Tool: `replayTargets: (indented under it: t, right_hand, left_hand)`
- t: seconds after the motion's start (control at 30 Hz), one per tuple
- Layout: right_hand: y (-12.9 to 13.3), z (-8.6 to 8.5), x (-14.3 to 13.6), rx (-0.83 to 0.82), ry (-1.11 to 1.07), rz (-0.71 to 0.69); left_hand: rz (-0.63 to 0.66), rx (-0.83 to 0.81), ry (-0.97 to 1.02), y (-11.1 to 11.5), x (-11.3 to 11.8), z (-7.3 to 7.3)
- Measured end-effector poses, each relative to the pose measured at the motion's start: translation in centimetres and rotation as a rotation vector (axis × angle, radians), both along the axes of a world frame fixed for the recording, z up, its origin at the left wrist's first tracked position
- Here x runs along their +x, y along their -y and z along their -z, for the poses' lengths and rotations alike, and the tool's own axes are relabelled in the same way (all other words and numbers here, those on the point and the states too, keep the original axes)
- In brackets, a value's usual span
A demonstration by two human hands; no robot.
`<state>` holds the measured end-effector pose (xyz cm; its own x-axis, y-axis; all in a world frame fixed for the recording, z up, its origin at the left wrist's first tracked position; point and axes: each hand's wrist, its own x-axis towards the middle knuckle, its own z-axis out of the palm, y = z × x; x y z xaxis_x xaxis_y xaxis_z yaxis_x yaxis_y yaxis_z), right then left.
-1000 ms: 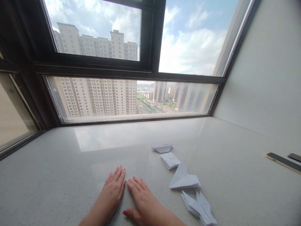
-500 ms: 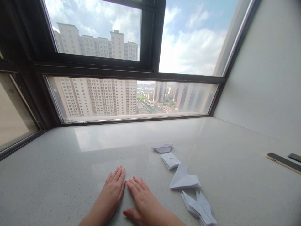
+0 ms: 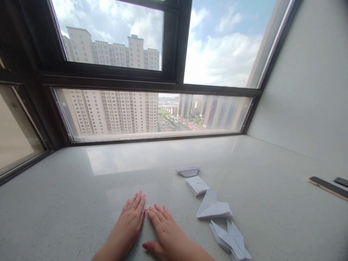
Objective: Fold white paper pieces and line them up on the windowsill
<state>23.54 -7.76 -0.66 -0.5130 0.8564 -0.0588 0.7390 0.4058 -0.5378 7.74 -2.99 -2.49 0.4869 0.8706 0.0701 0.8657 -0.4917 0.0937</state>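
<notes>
My left hand (image 3: 129, 221) lies flat on the pale speckled sill (image 3: 62, 210), fingers stretched forward, holding nothing. Beside it my right hand (image 3: 166, 230) rests palm down with its thumb out to the side, also without anything in it. The fingertips of the two hands almost meet. To the right of my hands runs a line of folded white papers: a flat boat-like shape (image 3: 188, 171) farthest off, a square packet (image 3: 198, 185), a pointed fold (image 3: 213, 206), and nearest me a many-layered fold with two upright points (image 3: 231, 239).
A dark object with a tan edge, like a phone (image 3: 328, 186), lies at the far right, with another dark object (image 3: 341, 181) beside it, cut off by the frame. A dark-framed window (image 3: 152, 85) closes off the back, and a white wall (image 3: 304, 98) the right side.
</notes>
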Motion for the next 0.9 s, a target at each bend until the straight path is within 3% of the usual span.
replayTargets:
  t: [0.9]
  right_hand:
    - [-0.14, 0.47, -0.08, 0.025, 0.005, 0.000]
  left_hand:
    - [-0.008, -0.013, -0.040, -0.10, 0.10, -0.06]
